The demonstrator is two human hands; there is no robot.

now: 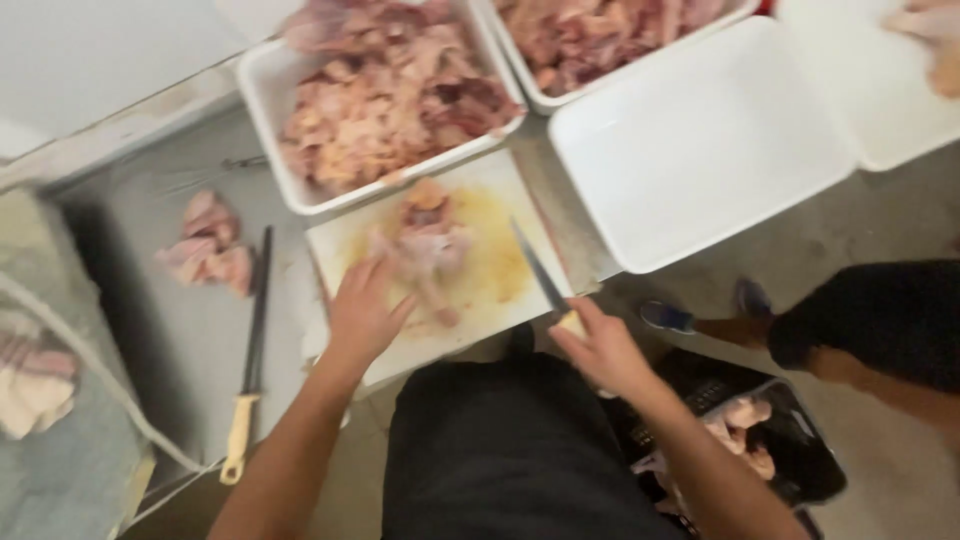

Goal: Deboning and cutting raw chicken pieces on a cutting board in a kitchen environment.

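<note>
White plastic tubs dominate: an empty tub point(700, 140) at 2 o'clock from the cutting board point(440, 320), and a tub of cut raw meat point(385, 95) at 12 o'clock. Board pale, stained yellow. Chicken piece point(430, 245) at board centre. Left hand point(365, 315), fingers spread, presses the chicken's 7 o'clock edge. Right hand point(600, 350) closed around the knife point(540, 275); blade points to 11 o'clock, above the board's right edge.
</note>
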